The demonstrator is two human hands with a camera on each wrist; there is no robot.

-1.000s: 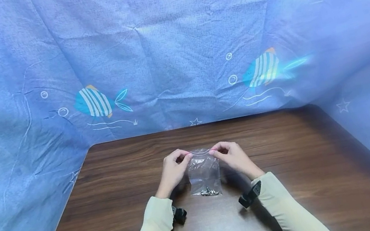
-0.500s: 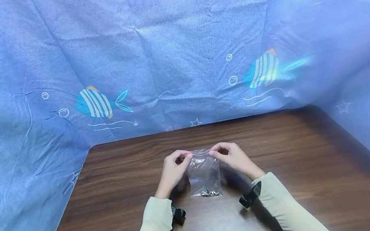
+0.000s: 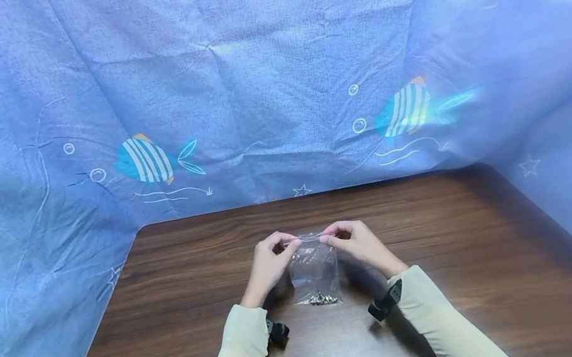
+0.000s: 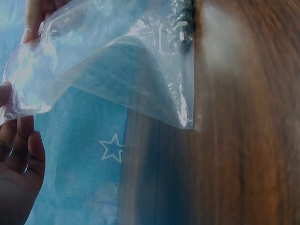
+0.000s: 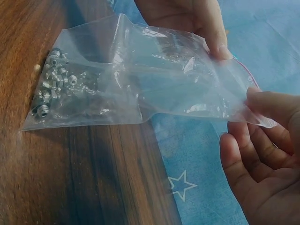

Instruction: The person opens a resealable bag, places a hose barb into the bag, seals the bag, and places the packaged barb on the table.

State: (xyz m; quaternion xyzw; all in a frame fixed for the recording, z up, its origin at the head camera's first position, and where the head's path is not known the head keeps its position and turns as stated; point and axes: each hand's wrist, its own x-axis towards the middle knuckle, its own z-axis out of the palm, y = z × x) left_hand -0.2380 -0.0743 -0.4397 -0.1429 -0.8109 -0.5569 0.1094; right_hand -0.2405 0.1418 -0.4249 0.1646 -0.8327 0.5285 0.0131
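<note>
A clear zip bag [image 3: 313, 269] hangs upright between my two hands, its lower edge at the tabletop. Small silvery metal parts, like little screws or fittings [image 5: 54, 86], lie heaped in its bottom. My left hand [image 3: 272, 261] pinches the bag's top left corner between thumb and fingers. On the other side my right hand [image 3: 358, 245] pinches the top right corner the same way. A reddish-pink line runs along the mouth of the bag in both wrist views. In the left wrist view the metal parts are cut off at the top edge.
The dark wood-grain table [image 3: 206, 345] spreads out around the hands. Behind and at both sides hangs a blue cloth [image 3: 268, 79] printed with fish and stars. A black wrist camera [image 3: 277, 332] sits on the left wrist, another camera [image 3: 385, 302] on the right.
Both hands keep their pinch on the bag's top corners. Their thumbs have come slightly closer together along the mouth of the bag; the metal parts stay at its bottom.
</note>
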